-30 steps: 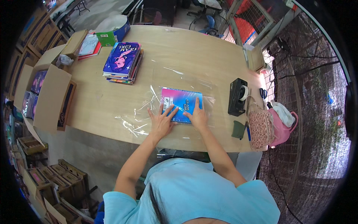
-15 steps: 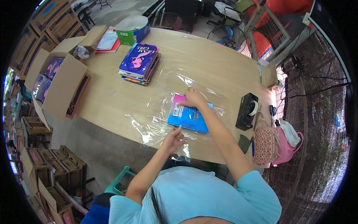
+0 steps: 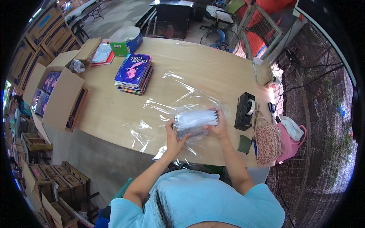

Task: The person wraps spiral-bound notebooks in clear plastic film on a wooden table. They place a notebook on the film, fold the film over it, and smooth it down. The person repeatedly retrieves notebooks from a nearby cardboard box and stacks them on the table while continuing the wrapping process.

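Note:
A bundle of spiral notebooks (image 3: 194, 120) stands tilted up on edge near the table's front, its white page edges facing me. My left hand (image 3: 175, 139) grips its left end, fingers curled round the side. At the right end my right hand (image 3: 217, 124) holds it, thumb on the near side and fingers over the far corner. Clear plastic film (image 3: 178, 99) lies spread under and around the bundle, wrinkled and shiny. The notebooks' covers are hidden from here. Farther left sits a pile of notebooks (image 3: 133, 72) with a purple illustrated cover on top.
To the right stand a black tape dispenser (image 3: 243, 112), scissors (image 3: 272, 107), a patterned pouch (image 3: 267, 142) and a pink bag (image 3: 287, 144). An open carton (image 3: 62, 100) of wrapped notebooks is at the left. A green-and-blue box (image 3: 127, 43) and papers (image 3: 102, 53) lie at the back.
The notebooks, flat with a blue cover showing before, are now tipped up with page edges visible. My right hand has moved from the cover to the right end; my left hand has closed on the left end.

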`<act>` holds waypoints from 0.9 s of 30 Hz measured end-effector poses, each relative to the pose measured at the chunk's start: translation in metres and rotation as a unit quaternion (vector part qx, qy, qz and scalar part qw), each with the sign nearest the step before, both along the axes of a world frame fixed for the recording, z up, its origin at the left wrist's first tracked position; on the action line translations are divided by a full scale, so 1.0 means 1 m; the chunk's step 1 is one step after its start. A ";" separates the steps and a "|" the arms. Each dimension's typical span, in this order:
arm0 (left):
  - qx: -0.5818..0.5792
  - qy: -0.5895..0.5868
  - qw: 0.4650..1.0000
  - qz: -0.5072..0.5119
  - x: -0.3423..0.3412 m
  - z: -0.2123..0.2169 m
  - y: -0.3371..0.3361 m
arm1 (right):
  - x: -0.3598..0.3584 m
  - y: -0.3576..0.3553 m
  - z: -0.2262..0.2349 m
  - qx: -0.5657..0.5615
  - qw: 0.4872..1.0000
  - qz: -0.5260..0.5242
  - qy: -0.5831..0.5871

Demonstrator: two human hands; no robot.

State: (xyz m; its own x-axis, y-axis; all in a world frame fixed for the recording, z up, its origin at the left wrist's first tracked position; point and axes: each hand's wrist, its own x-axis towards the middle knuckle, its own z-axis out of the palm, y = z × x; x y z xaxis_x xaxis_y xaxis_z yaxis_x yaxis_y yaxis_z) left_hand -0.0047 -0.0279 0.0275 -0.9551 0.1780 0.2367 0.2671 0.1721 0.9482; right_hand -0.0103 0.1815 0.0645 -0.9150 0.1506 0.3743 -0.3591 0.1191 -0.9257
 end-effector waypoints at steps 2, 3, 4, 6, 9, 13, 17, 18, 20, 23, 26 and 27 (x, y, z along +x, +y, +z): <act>-0.096 0.034 0.995 -0.010 -0.015 -0.018 -0.009 | 0.003 0.002 0.006 0.086 0.996 -0.017 -0.023; -0.051 0.024 0.998 -0.024 -0.019 -0.022 -0.011 | 0.004 0.008 0.011 0.032 0.999 0.009 0.039; -0.007 0.012 0.999 -0.035 -0.022 -0.015 -0.013 | 0.004 0.009 0.033 -0.024 0.994 0.037 0.098; 0.050 0.021 0.998 -0.036 -0.031 -0.019 -0.014 | 0.004 0.017 0.042 -0.102 0.983 0.022 0.154; 0.061 -0.017 0.994 -0.087 -0.038 -0.029 -0.016 | 0.007 0.034 -0.028 -0.055 0.997 -0.043 0.027; 0.165 -0.051 0.981 -0.089 -0.048 -0.053 -0.004 | 0.012 0.018 -0.151 0.024 0.975 -0.045 -0.214; 0.159 -0.023 0.987 0.011 -0.040 -0.081 0.004 | 0.003 0.010 -0.170 -0.001 0.966 -0.038 -0.254; 0.161 -0.012 0.987 0.003 -0.041 -0.088 0.002 | 0.000 0.006 -0.171 -0.007 0.967 -0.030 -0.253; 0.164 -0.050 0.985 -0.018 -0.037 -0.083 0.002 | 0.002 0.002 -0.167 -0.016 0.968 -0.021 -0.250; 0.052 0.062 0.996 -0.023 -0.037 -0.079 -0.005 | 0.001 -0.002 -0.133 -0.058 0.977 -0.009 -0.207; 0.113 0.083 0.988 -0.063 -0.043 -0.019 -0.029 | 0.016 -0.006 -0.036 -0.090 0.994 -0.050 -0.033; 0.090 0.135 0.985 -0.064 -0.050 0.011 -0.041 | 0.024 -0.003 0.001 -0.045 0.997 -0.062 0.031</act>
State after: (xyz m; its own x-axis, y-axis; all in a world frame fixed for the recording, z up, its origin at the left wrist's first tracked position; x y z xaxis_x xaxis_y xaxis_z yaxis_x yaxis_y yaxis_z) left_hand -0.0547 -0.0691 0.0383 -0.8259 0.2246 0.5172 0.5217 -0.0438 0.8520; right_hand 0.0135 0.1789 0.0651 -0.8624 0.2970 0.4098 -0.4039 0.0840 -0.9109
